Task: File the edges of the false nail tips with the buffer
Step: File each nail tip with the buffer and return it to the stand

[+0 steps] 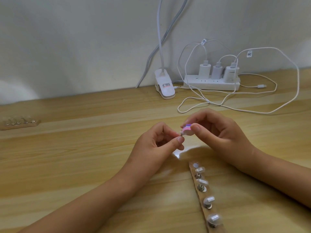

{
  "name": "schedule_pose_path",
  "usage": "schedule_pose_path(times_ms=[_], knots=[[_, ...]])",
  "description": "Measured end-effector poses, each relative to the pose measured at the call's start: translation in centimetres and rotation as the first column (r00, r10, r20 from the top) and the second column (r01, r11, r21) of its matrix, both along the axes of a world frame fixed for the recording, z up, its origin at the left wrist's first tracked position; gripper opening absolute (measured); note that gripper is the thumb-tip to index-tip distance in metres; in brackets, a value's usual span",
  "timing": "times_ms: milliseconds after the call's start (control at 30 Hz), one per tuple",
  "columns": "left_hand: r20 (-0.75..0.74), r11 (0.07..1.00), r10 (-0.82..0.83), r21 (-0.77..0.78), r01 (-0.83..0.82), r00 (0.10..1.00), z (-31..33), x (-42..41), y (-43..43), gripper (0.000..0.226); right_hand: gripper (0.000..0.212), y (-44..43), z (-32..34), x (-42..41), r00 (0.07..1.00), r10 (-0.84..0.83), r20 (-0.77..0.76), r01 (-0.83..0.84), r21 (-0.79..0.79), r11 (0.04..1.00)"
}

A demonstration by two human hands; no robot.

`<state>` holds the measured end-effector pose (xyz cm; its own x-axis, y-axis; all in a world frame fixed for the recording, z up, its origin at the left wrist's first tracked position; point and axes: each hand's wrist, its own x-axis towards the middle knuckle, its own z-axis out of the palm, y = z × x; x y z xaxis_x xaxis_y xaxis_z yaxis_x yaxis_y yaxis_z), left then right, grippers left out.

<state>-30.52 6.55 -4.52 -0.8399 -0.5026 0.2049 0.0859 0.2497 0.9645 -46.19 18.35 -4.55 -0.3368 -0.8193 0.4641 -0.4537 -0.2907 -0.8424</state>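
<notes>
There are two hands, one left hand [156,145] and one right hand [218,133], with one buffer [237,130] and one held nail tip [181,134] between them. Two wooden strips lie on the table: the near strip [193,172] carries four nail tips [200,169] and one bare mount [195,165], while the tips on the far strip [20,125] are too blurred to count. At the wall stand one power strip [210,84] with three chargers [205,69], and one clip lamp [164,86].

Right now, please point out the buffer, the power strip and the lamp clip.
buffer [237,130], head view, its pink side.
power strip [215,85], head view, its white front face.
lamp clip [165,87], head view, its labelled top.
</notes>
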Motion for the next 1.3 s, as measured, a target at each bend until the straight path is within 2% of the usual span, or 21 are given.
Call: schedule_pose_path(times_ms=[67,200,700,800,967,1067,1200,1300], knots=[[-0.022,1.0,-0.005,0.01,0.005,1.0,0.01,-0.01,0.04,0.011,0.016,-0.06,0.06,0.05,0.999,0.002,0.034,-0.004,0.043,0.999],[-0.045,0.999,-0.011,0.034,0.013,0.999,0.1,-0.12,0.06,0.011,0.014,-0.15,-0.02,0.02,0.999,0.007,0.035,-0.008,0.027,1.0],[-0.015,1.0,0.009,0.009,-0.009,1.0,-0.04,-0.03,-0.03,0.014,0.029,0.13,0.16,0.22,0.999,-0.03,0.031,0.029,0.021,0.999],[-0.019,1.0,0.011,0.02,-0.011,1.0,0.1,-0.03,0.05,0.012,0.032,-0.03,0.28,0.19,0.998,-0.024,0.066,0.019,0.075,0.997],[-0.015,0.999,-0.015,0.039,0.016,1.0,0.41,0.15,0.19,0.007,0.025,-0.05,0.38,-0.14,0.992,-0.051,0.111,0.051,0.0,0.999],[0.046,0.995,-0.093,-0.042,0.095,0.995,0.55,0.19,0.48,0.005,0.029,-0.3,0.43,-0.5,0.99,-0.061,0.126,0.06,0.01,0.998],[0.141,0.921,-0.123,-0.351,0.166,0.982,0.53,-0.06,0.66,0.011,0.028,-0.44,0.38,-0.69,0.989,-0.045,0.143,0.04,0.034,0.999],[0.225,0.886,-0.102,-0.423,0.191,0.969,0.43,-0.14,0.69,0.012,0.025,-0.46,0.33,-0.6,0.989,-0.03,0.143,0.023,0.047,0.999]])
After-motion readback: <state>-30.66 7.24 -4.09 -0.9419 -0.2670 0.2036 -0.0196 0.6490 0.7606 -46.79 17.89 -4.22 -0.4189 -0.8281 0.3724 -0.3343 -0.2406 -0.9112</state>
